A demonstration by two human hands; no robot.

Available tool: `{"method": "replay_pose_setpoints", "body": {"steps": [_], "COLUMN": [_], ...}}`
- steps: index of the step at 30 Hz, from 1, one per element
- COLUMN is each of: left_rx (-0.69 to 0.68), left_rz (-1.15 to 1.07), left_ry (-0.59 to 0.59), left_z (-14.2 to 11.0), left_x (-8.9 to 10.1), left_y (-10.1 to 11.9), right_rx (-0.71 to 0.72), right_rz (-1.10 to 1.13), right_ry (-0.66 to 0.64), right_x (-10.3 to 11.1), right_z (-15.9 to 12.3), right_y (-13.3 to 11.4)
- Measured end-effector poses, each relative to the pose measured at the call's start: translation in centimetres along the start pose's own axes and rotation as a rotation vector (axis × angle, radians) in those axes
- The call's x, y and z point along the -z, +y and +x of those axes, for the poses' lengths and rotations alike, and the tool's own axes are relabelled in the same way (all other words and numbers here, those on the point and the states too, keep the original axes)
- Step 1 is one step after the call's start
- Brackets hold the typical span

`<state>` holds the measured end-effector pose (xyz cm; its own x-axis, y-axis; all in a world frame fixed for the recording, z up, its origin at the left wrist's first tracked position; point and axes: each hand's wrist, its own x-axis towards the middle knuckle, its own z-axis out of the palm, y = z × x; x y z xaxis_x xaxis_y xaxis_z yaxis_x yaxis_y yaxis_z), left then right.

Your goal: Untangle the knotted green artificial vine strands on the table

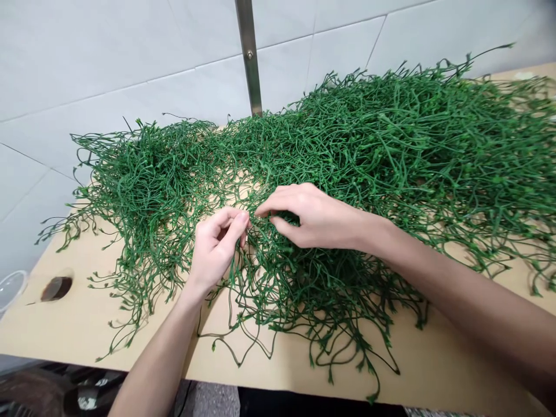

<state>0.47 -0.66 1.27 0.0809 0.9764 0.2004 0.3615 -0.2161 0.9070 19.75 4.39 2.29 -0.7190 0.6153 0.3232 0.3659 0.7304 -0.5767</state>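
Note:
Thin green stems (347, 145), wavy and plastic-looking with small forked tips, lie tangled in a wide heap. My left hand (219, 243) is closed in a pinch, thumb against forefinger, and a few stems hang below its fingers. Just to its right, my right hand (304, 214) hovers low over the heap, its thumb apart from the curved fingers. Nothing shows in the gap between them. The fingertips of both hands are close together but not touching. Part of the heap under my right hand is hidden.
The light wooden table (278, 359) has a round dark hole (56, 288) near its left end. A metal upright (248, 58) stands behind, against the white tiled wall (130, 52). A clear plastic rim (12, 289) shows at the far left. Dark objects (56, 388) lie below the table's front edge.

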Motion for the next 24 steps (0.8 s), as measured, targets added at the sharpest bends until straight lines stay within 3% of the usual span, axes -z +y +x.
{"method": "replay_pose_setpoints", "body": {"steps": [4,7,11,14,24], "left_rx": [-0.036,-0.059,-0.063,-0.011,0.002], "left_rz": [0.080,0.111,0.078,0.008,0.012], "left_ry": [0.071,0.078,0.043,0.019,-0.039], "left_z": [-0.1,-0.2,-0.3,-0.3,-0.5], "left_x": [-0.1,-0.2,-0.3,-0.3,-0.3], "left_y": [-0.1,-0.2,-0.1,0.0,-0.3], "right_rx": [-0.184,-0.206,-0.143,-0.023,0.030], "right_rz": [0.319,0.317,0.132,0.147,0.162], "right_ry": [0.041,0.042,0.093,0.070,0.038], "right_x": [1.3,1.3,-0.1,-0.9,-0.5], "right_z": [0.1,-0.1,-0.2,0.0,0.1], "right_y": [-0.9,-1.5,-1.3,-0.7,-0.4]}}
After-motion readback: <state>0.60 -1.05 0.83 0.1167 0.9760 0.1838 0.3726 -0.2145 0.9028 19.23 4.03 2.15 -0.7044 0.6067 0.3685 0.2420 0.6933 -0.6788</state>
